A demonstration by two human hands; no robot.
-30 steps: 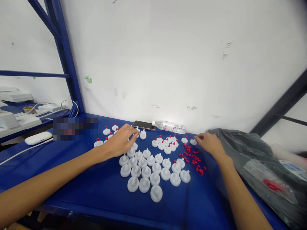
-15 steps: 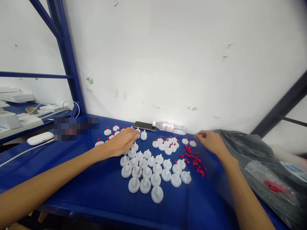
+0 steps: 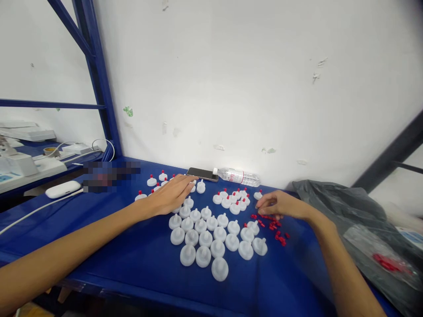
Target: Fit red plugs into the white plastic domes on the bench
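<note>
My left hand lies flat with its fingers stretched out, over some of the white round discs with short spouts. It hides the ones beneath it. My right hand is at the small loose red caps, thumb and fingertips drawn together in a pinch; what is between them is hidden. Close behind its fingertips stands a red-capped disc. Left of that hand sits a cluster of discs wearing red caps, and more capped discs stand beyond my left hand.
A phone and a clear plastic bottle lie along the wall. On the right a dark plastic sheet carries a clear bag of red pieces. A white case and a cable are at the left of the blue table.
My right hand has moved left and toward me, from the disc at the back onto the loose red caps. My left hand stays in nearly the same place, over the discs.
</note>
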